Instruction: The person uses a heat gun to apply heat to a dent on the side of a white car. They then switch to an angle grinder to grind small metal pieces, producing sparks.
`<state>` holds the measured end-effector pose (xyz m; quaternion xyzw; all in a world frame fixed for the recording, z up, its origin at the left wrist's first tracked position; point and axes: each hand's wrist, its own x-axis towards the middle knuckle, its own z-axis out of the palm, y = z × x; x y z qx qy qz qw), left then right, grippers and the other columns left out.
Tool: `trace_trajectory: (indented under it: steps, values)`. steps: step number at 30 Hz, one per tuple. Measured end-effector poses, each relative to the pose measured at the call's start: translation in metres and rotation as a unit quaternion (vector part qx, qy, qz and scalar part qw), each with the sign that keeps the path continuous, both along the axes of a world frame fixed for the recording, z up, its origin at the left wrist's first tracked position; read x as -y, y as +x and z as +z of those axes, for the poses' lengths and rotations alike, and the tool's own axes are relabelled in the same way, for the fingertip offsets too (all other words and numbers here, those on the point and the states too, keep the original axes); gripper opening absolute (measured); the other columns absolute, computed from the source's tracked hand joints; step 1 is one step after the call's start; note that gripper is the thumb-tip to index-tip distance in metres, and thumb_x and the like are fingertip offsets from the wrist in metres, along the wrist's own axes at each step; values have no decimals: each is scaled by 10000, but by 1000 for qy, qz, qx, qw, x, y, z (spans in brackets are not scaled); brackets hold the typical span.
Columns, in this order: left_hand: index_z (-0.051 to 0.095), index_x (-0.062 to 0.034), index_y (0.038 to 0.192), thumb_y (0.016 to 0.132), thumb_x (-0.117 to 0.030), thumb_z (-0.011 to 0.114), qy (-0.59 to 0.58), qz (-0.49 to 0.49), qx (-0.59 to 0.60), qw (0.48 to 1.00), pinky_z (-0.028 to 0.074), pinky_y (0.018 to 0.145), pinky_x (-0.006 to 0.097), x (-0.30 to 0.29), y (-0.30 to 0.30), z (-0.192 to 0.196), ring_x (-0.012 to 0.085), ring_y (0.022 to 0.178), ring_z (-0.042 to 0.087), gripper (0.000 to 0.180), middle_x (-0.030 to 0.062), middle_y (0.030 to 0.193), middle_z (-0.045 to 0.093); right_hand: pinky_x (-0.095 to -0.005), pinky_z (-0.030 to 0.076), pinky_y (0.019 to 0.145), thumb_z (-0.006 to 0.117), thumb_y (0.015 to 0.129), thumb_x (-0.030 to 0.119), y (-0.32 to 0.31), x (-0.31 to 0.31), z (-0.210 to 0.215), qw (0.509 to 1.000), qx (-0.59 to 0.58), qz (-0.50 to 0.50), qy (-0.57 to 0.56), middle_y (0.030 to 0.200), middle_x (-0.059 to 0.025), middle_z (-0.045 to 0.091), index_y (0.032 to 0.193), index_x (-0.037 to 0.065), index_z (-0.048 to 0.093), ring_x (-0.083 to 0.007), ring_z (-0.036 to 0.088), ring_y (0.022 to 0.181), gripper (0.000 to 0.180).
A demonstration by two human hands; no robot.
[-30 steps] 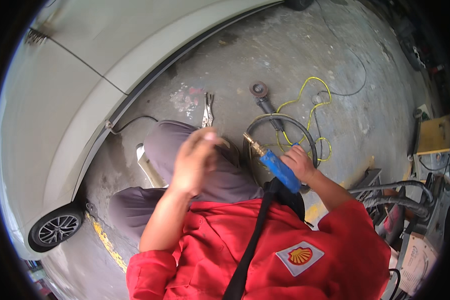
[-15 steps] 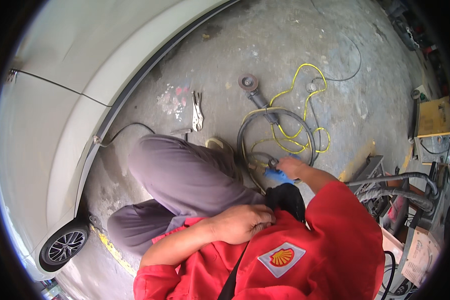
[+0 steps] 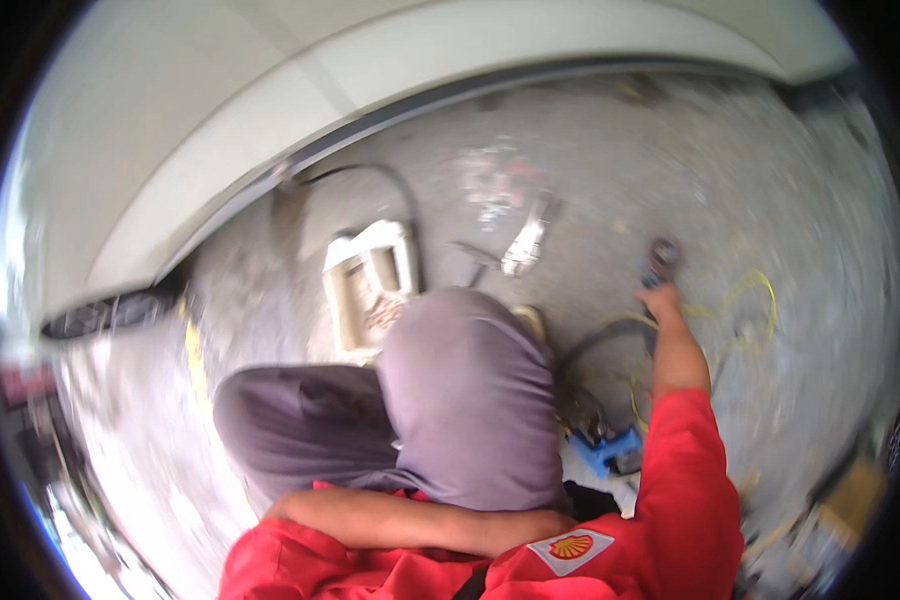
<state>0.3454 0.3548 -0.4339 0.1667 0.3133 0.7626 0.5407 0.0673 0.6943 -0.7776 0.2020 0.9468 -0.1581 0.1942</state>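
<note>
Head view, our right hand [image 3: 658, 299] at the angle grinder [image 3: 662, 262], toward the right edge of the concrete floor [image 3: 600, 160], finger grip too blurred to tell, our left hand [image 3: 547, 528] beside the shirt patch [image 3: 571, 549], fingers unclear, locking pliers [image 3: 528, 240] farther left.

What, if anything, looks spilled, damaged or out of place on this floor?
White and pink specks mark the grey floor near the pliers, perhaps spilled paint. The yellow cord lies in loose loops near the grinder at the right hand, which looks untidy. Blur would hide finer damage.
</note>
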Motion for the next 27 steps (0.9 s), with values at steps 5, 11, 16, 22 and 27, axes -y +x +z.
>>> trace_trajectory:
  steps: [5,11,16,22,27]
  values:
    - [662,43,1162,950,-167,626,-2,148,-154,977,525,896,411,-11,7,-4,333,1047,681,300,243,1163,693,-426,518,964,862,644,248,15,44,22,1000,7,-7,-9,1181,-252,697,1158,-63,670,-374,669,1129,631]
    - [642,26,1036,930,-139,631,-216,268,-291,893,520,883,441,38,11,47,391,972,630,197,217,981,652,-383,474,997,860,707,58,1,46,84,921,-263,107,-267,1179,-144,678,1219,-59,593,-241,646,1087,589]
    - [659,-18,1029,888,-130,673,-386,290,-403,777,550,839,437,168,37,109,342,967,661,181,162,999,672,-398,485,978,877,736,120,-54,135,268,833,-453,205,-241,1195,-129,657,1200,-34,592,-250,637,1057,565]
    - [697,-13,955,875,-196,751,-535,475,-365,596,485,684,270,302,-20,175,92,733,584,206,32,833,687,-448,436,1085,628,762,47,-22,296,514,619,-385,377,-572,1246,-177,604,1326,-29,512,-305,585,1169,581]
    - [678,15,1185,800,-438,836,-417,555,-389,605,489,711,287,317,-63,130,81,802,559,615,48,920,681,-473,409,1090,648,702,226,57,418,560,528,-116,374,-753,1215,-195,558,1331,-24,468,-318,548,1135,700]
